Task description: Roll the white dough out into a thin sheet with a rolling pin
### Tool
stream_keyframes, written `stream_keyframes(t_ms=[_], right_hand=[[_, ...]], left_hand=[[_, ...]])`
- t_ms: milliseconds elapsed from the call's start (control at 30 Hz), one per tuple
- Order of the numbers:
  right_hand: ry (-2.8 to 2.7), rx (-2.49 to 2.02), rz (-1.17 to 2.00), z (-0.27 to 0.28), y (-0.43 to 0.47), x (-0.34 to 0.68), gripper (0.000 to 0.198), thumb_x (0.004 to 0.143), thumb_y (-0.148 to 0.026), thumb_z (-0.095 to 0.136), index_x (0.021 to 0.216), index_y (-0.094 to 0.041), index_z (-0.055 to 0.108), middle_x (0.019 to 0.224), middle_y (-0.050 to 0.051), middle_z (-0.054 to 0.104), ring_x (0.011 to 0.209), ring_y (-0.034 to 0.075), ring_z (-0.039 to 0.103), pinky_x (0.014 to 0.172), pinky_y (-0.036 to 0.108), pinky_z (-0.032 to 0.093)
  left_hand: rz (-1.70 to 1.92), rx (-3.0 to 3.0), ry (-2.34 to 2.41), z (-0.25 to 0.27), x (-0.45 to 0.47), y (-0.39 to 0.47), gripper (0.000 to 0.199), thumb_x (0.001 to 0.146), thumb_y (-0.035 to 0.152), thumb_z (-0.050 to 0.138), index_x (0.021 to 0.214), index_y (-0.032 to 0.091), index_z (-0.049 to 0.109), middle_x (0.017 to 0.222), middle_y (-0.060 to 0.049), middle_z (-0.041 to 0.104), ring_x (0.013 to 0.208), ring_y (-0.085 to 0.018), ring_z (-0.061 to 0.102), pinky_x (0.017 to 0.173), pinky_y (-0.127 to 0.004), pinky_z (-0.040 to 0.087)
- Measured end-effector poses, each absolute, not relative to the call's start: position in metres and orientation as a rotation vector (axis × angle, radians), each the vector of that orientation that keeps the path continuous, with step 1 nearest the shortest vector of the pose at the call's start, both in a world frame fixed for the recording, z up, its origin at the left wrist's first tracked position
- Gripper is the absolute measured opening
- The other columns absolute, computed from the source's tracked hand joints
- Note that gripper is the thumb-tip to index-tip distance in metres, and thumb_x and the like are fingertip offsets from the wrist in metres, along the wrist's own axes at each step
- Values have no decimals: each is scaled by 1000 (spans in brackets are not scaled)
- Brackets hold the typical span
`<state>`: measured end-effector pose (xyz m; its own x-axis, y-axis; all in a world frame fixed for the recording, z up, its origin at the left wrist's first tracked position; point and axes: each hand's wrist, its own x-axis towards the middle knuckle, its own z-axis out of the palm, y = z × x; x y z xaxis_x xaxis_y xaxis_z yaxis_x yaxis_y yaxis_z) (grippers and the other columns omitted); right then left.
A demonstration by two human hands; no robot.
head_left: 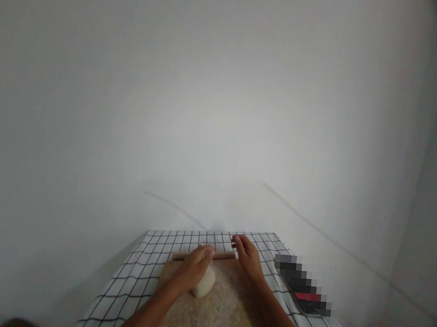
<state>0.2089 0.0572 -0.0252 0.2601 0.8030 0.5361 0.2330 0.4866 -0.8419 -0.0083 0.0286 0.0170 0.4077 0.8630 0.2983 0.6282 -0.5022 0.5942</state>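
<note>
On a floured wooden board (pixel 222 305) lies a smooth, pale ball of dough (pixel 205 284). My left hand (pixel 196 263) leans against the dough's far left side, palm toward it. Its fingers stretch past the dough toward a wooden rolling pin (pixel 225 255) along the board's far edge; whether they touch the pin I cannot tell. My right hand (pixel 248 255) is held to the right, near the board's far right corner, apart from the dough. Its fingers are loosely bent and spread, with nothing seen in them.
A white cloth with dark checked lines (pixel 130 272) covers the table under the board. At the table's right edge lies a dark, blurred-out object with a red band (pixel 308 296). A plain white wall (pixel 223 108) rises behind the table.
</note>
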Motion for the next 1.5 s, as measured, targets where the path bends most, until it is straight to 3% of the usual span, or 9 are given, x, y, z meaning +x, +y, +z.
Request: stream_keyframes(t_ms=[100,267,400,633,867,1100,1367,1433,1500], right_hand=[[-1309,-1028,513,-31,64,210,53,94,-68,49,96,-19,69,92,11,74,86,28,71,79,40,56],[-1305,-1028,542,-39,68,208,47,93,-62,52,93,-19,69,89,9,74,85,28,70,77,38,55],[-1346,-1061,540,-38,65,205,39,92,-54,53,89,-18,70,82,7,73,75,25,69,70,35,52],[-1402,-1158,472,-37,68,204,31,91,-43,53,83,-19,72,79,5,74,75,21,68,71,30,50],[-1300,-1360,338,-50,70,223,32,91,-38,50,97,-18,74,106,14,75,104,29,68,94,40,49],[-1504,-1341,404,-61,76,231,25,80,-29,57,94,-19,75,94,9,79,91,26,73,87,37,55],[-1556,-1393,328,-50,76,226,27,87,-31,53,98,-19,74,102,12,77,100,27,71,95,42,52],[-1572,-1374,311,-40,70,223,31,92,-38,51,99,-20,74,105,12,76,104,27,70,97,42,51],[-1605,-1316,322,-29,65,216,38,98,-47,46,104,-21,74,109,11,75,108,26,68,99,40,51]], left_hand=[[872,2266,1334,30,-18,22,45,103,49,37,121,21,67,126,-12,73,119,-26,67,104,-39,47],[703,2441,1469,15,-2,0,37,87,38,65,120,21,69,127,-11,70,121,-31,63,105,-41,45],[701,2524,1468,14,12,0,32,87,29,63,117,21,71,120,-9,72,116,-28,64,102,-39,47],[874,2492,1346,-13,-2,4,43,85,25,64,127,23,71,131,-9,71,125,-30,62,113,-48,43],[886,2333,1228,-18,-6,-2,42,86,28,64,128,25,70,135,-9,67,128,-28,60,113,-45,44],[882,2222,1179,-21,-5,-2,51,82,24,65,132,26,66,137,-8,65,130,-29,57,115,-43,41],[906,2140,1061,-22,-13,12,70,78,28,74,144,18,55,148,-14,58,137,-32,52,118,-47,38],[887,2129,950,-11,-23,20,64,80,35,75,140,20,58,147,-13,59,136,-32,54,116,-46,40],[945,2129,855,4,-29,29,40,89,39,66,126,22,69,141,-11,64,134,-30,56,115,-44,41]])
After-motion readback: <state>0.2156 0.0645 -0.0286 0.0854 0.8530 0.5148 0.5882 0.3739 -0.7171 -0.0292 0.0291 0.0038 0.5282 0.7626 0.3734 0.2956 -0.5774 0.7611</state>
